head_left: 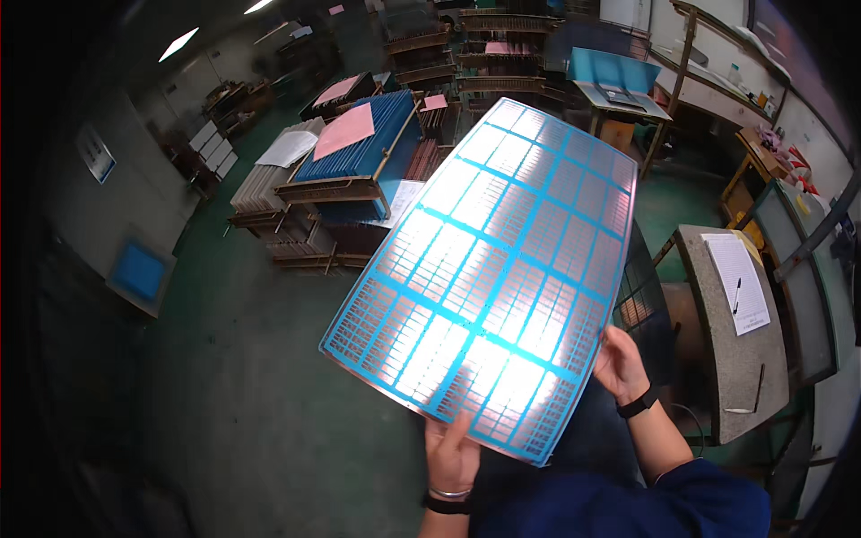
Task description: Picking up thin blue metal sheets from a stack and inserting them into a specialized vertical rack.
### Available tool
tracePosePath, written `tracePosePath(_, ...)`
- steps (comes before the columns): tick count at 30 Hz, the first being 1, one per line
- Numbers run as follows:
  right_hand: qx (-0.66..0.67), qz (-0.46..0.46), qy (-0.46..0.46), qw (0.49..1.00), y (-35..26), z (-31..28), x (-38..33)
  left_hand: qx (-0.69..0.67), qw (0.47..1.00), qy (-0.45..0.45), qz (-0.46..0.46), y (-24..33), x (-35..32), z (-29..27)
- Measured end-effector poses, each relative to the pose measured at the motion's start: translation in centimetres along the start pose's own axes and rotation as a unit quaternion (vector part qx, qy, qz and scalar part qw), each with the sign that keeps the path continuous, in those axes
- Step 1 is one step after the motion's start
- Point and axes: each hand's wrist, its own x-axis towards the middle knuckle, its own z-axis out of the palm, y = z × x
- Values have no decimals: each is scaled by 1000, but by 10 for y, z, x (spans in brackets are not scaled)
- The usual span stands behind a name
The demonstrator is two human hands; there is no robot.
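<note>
A large flat circuit board panel (489, 296), shiny copper with a blue grid pattern, is held up and tilted before me. Light glares off several of its sections. My left hand (453, 455) grips its near edge, thumb on the upper face. At the right edge, near the lower corner, my right hand (621, 363) holds it too, with its fingers partly behind the panel. Dark bands circle both wrists, and the left one also has a metal bangle. Whatever lies directly under the panel is hidden.
Left of the panel stands a rack of blue panels (359, 148) topped by a pink sheet (344, 131). More loaded racks (502, 63) stand at the back. To the right, a small table (749, 377) bears papers (737, 282) and pens. A blue board (139, 269) leans at the left wall.
</note>
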Motion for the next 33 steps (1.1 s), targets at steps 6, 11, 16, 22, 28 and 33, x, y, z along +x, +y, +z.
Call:
tracePosePath(6, 34, -202, 57, 977, -80, -21, 16, 104, 990, 64, 72, 16, -24, -116)
tracePosePath(11, -2, -287, 148, 947, -145, -83, -23, 50, 984, 167, 32, 15, -17, -148)
tracePosePath(16, -38, -214, 252, 943, -109, -97, -68, 160, 954, 253, 19, -1, -18, -194)
tracePosePath(22, -51, -171, 279, 944, -86, -99, -82, 289, 887, 358, -20, -14, -33, -246)
tracePosePath(28, -93, -163, 277, 942, -103, -91, -81, 351, 854, 382, -22, -20, -23, -257)
tracePosePath(33, -167, -110, 236, 951, -124, -88, -84, 357, 848, 390, -5, -13, -21, -232)
